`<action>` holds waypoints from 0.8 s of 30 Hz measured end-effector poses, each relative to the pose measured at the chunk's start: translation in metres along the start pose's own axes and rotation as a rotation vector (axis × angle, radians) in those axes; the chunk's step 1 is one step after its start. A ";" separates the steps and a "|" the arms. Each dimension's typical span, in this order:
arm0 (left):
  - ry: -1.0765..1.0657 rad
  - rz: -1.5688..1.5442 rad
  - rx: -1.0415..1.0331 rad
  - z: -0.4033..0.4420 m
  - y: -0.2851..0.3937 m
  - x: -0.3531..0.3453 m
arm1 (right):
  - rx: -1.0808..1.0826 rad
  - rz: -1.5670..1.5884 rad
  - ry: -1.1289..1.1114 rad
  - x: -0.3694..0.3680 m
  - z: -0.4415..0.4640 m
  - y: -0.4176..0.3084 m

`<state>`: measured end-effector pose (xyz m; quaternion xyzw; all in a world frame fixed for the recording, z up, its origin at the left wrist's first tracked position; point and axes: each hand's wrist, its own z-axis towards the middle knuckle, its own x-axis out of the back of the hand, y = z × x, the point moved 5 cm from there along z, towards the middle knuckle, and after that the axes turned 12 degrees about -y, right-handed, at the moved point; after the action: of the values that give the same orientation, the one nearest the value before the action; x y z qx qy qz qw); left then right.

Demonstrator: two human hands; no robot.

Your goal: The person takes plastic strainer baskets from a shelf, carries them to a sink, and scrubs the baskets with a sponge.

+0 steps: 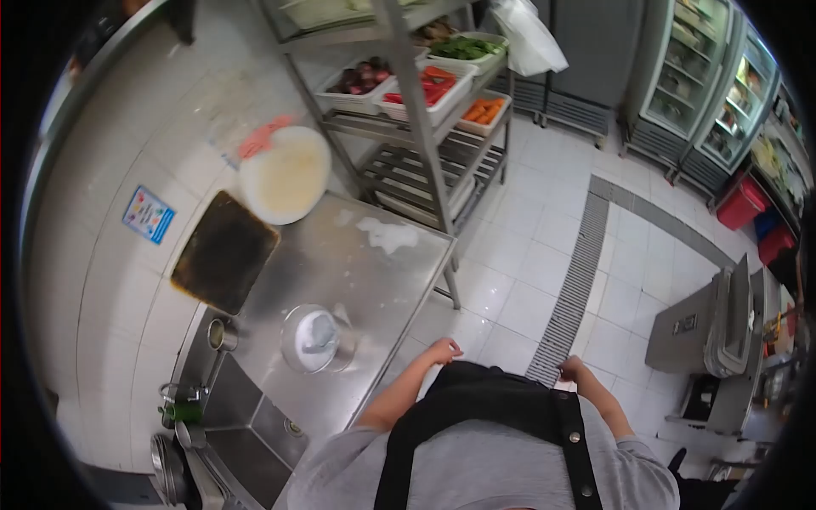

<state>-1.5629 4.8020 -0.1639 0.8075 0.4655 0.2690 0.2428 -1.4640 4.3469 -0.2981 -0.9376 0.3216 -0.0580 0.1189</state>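
My left hand (444, 350) is in front of my black apron (493, 374), close to the steel table's edge. Its fingers are a little bent and apart, with nothing seen in them. On the other side of the apron is my right hand (574, 369), bent inward at the wrist; its fingers are mostly hidden. On the steel table (382, 280), left of my hands, stands a round container (313, 338) of white suds with a greyish cloth or sponge in it. White foam (387, 235) lies near the table's far end.
A white basin (286, 175) and a dark scorched tray (225, 252) lean on the wall. A sink (246, 416) and metal cup (223, 335) are at left. Ahead stands a rack (416, 110) of vegetable trays. A floor drain (574, 272) and grey bin (693, 331) lie right.
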 end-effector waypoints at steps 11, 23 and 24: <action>0.170 -0.190 -0.198 0.071 0.187 0.146 | -0.026 0.065 -0.051 0.045 -0.002 -0.094; 0.193 -0.149 -0.072 0.187 0.266 0.260 | -0.006 -0.353 0.056 0.227 0.097 -0.284; 0.186 -0.124 -0.062 0.196 0.268 0.252 | -0.078 -0.257 0.143 0.232 0.069 -0.325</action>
<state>-1.1608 4.8764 -0.0841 0.7408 0.5266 0.3413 0.2395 -1.0772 4.4657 -0.2725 -0.9684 0.2084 -0.1270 0.0509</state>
